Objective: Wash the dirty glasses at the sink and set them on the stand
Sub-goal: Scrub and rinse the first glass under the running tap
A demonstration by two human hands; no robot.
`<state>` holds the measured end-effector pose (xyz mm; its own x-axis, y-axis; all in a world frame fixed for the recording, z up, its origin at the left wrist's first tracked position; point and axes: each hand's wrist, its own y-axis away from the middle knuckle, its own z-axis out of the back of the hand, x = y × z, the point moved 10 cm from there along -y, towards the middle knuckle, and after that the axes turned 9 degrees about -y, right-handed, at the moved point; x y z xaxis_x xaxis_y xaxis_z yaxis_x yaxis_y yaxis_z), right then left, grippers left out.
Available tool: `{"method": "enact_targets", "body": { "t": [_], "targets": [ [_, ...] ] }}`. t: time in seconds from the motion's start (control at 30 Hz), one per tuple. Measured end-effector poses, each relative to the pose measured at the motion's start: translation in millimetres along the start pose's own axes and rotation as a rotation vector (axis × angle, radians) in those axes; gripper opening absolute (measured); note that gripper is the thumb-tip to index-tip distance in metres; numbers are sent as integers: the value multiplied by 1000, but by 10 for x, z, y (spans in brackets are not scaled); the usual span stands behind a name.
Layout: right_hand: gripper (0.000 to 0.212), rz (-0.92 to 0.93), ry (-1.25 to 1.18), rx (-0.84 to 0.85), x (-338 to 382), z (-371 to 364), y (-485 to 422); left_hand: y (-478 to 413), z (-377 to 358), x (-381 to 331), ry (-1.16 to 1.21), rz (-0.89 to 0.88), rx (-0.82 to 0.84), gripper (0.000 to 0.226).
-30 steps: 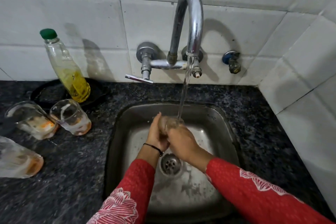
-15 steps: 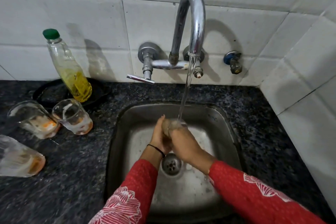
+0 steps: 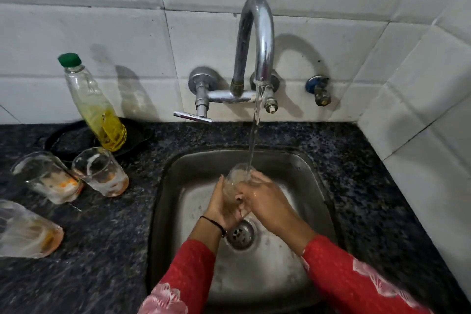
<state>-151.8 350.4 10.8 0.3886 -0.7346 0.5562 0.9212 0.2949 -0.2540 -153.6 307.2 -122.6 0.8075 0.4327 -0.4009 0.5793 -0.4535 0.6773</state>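
I hold one glass [image 3: 235, 178] in both hands — left hand [image 3: 223, 205] cupping, right hand [image 3: 265, 201] wrapped — now raised nearer the stream [image 3: 254, 135]. Rinse underway; three dirty glasses [image 3: 100, 172] wait on tabletop [image 3: 102, 237].

dim frontal light, tap [image 3: 254, 41] shadow on tiles, blurred warped edges

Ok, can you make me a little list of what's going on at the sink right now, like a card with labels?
place: steel sink set in a dark speckled counter
tap: running, stream falling into the held glass
glass being washed: clear glass, held over the sink
left hand: wrapped around the glass
right hand: gripping the glass from the other side
dirty glasses waiting: three on the counter, orange residue inside
soap bottle: green cap, yellow liquid
stand: not in view
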Motion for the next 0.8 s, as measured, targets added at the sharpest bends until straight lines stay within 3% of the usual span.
{"method": "enact_targets", "body": {
  "t": [0.1,0.23,0.3,0.37,0.47,0.57,0.63,0.7,0.8],
  "targets": [
    [17,-409,-570,-278,-412,98,194,110,-12,-65,-3,-97,46,60],
    [31,-907,-1213,-630,-853,-252,541,223,-53,-360,-211,-202,29,41],
    [32,-1022,-1551,-721,-910,-441,554,301,-184,-432,-334,-187,85,32],
    [33,-1063,-1716,-706,-896,-495,483,407,-328,-426,-331,-151,189,32],
    [35,-982,-1664,-527,-807,-449,255,550,-409,-339,-274,-99,339,49],
    [32,-856,-1368,-338,-659,-270,14,617,-335,-222,-317,-27,361,58],
    [33,-749,-1063,-196,-521,-101,-149,676,-317,-165,-349,-5,335,49],
    [36,-663,-770,-51,-405,-4,-278,656,-250,-265,-565,-157,158,46],
    [38,-591,-554,49,-320,37,-388,676,-221,-580,-1034,-508,-162,86]
  ]
}}
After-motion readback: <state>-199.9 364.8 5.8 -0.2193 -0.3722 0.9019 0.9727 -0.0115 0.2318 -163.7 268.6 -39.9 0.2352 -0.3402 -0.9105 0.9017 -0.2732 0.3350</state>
